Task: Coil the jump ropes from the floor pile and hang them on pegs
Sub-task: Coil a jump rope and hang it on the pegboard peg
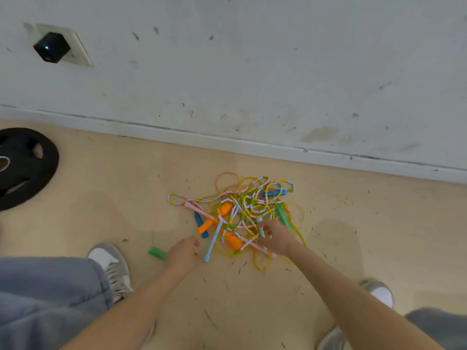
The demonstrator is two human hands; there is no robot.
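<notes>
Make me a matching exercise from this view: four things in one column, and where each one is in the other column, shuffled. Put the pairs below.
Things
1. weight plate
2. black plug
3. loose green handle
4. right hand

Places
A. in the wall socket, upper left
B. gripping strands at the near side of the jump rope pile
C. flat on the floor at the left edge of the view
D. on the floor beside the left hand, left of the pile

Pairs: 1-C, 2-A, 3-D, 4-B
</notes>
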